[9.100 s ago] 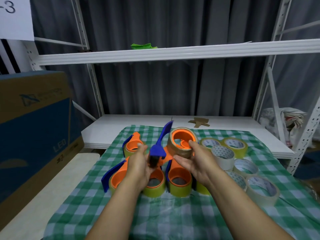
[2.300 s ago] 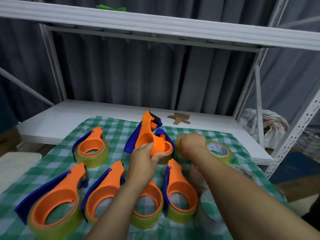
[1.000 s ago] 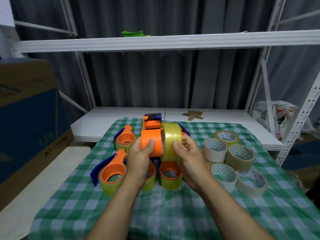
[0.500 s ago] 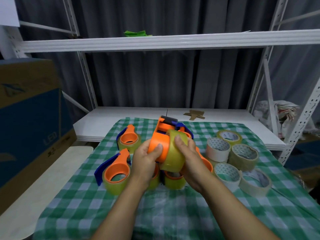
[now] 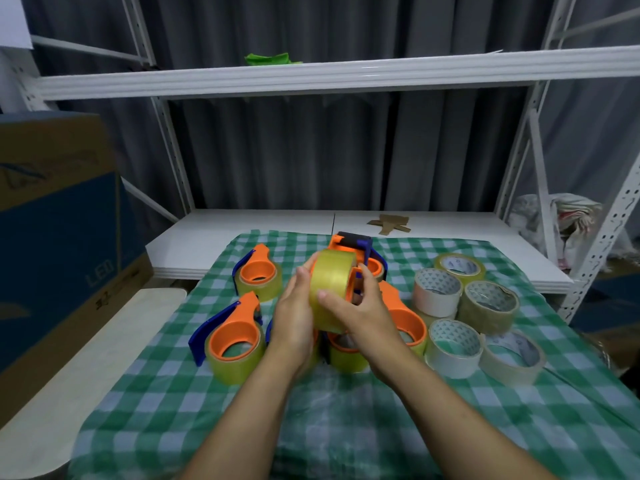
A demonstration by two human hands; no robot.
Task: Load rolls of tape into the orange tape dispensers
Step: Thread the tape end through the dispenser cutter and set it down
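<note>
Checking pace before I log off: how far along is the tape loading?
Done: at least four loaded dispensers lie on the cloth. In hand: left hand and right hand fit a yellow roll onto an orange dispenser. Left: at least five loose rolls, right side.

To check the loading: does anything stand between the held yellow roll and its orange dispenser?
Nothing visible does. The yellow tape roll lies directly against the orange dispenser, with the left hand and right hand holding them together.
</note>
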